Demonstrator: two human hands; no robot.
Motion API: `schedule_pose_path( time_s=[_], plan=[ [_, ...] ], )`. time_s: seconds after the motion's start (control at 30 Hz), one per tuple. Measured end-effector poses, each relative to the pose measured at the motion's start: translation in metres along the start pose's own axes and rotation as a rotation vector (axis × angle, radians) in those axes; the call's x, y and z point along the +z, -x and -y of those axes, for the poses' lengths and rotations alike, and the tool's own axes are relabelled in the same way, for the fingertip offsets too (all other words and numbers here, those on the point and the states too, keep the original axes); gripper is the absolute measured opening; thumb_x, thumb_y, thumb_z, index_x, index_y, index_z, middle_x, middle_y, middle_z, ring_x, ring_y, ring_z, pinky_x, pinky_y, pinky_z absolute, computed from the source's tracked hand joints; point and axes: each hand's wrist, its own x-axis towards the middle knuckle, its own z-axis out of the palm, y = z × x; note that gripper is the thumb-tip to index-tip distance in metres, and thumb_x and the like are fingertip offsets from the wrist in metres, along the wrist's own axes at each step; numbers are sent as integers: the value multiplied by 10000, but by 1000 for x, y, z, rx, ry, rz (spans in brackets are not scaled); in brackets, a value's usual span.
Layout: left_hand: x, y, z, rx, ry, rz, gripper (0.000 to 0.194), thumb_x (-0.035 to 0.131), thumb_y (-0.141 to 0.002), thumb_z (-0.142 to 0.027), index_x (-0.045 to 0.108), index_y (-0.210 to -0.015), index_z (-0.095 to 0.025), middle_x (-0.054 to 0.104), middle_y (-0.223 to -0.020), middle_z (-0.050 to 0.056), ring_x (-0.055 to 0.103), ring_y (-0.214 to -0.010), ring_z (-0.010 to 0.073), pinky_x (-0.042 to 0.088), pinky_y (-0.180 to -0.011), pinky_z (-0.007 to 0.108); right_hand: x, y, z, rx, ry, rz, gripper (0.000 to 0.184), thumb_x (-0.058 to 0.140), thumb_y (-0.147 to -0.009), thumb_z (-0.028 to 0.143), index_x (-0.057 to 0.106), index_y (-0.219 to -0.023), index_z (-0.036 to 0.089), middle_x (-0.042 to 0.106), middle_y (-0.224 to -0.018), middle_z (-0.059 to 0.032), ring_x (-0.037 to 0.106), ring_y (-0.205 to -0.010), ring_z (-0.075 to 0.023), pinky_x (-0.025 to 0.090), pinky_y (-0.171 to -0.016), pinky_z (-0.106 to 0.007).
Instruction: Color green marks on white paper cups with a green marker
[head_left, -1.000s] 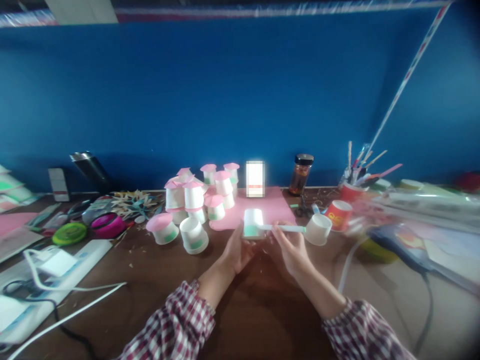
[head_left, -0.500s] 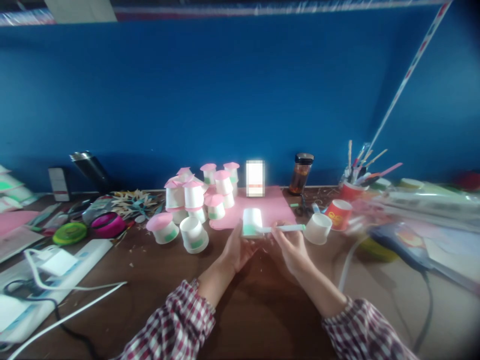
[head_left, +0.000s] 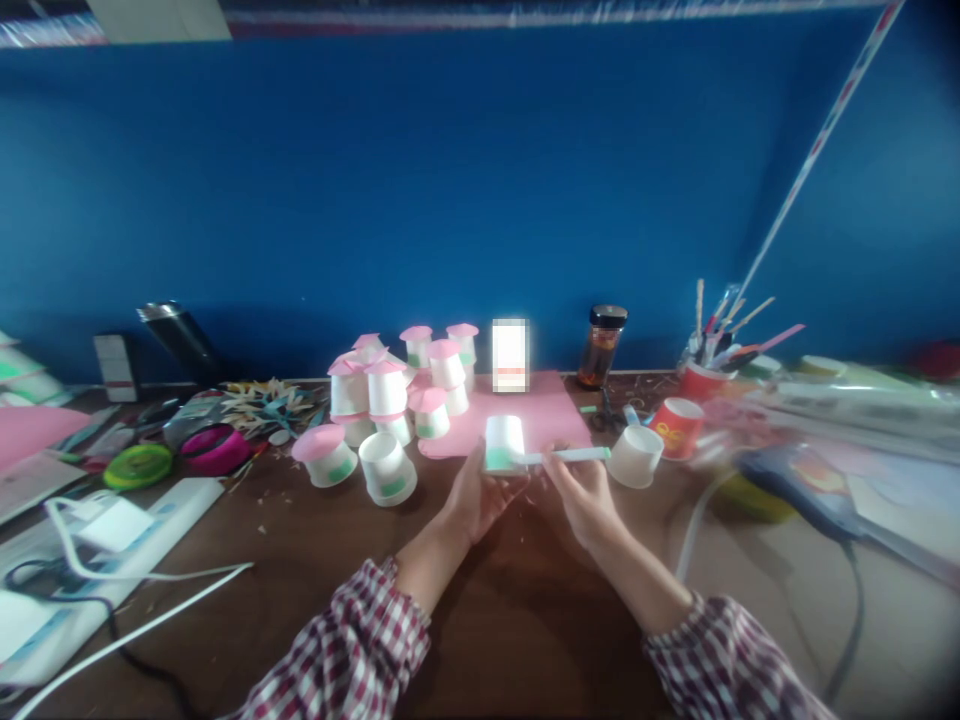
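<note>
A white paper cup (head_left: 505,436), upside down with a green patch near its rim, is held in my left hand (head_left: 474,495) at the middle of the desk. In my right hand (head_left: 581,490) is a white marker (head_left: 577,455) with a green end pointing right. Its other end meets the side of the cup near the green patch. The fingers of my right hand are pinched around the marker. Just right of that hand stands another white paper cup (head_left: 636,457). Beneath and behind the held cup lies a sheet of pink paper (head_left: 544,405).
Several paper cups with pink tops (head_left: 386,388) are stacked to the left. A red cup (head_left: 677,430), a dark-lidded bottle (head_left: 602,345) and a glue gun (head_left: 799,490) are at the right. A power strip (head_left: 169,515) with cables lies on the left.
</note>
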Motion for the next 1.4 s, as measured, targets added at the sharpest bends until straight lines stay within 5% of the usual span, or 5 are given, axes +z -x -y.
schedule_pose_path(
  time_s=[1.4],
  plan=[
    [6, 1, 3, 99, -3, 3, 392, 538, -854, -391, 597, -1116, -107, 685, -1037, 118, 632, -980, 224, 445, -979, 394, 1, 3, -4, -56, 68, 4, 174, 615, -812, 359, 611, -797, 186, 590, -622, 6, 508, -525, -112, 407, -472, -219]
  ],
)
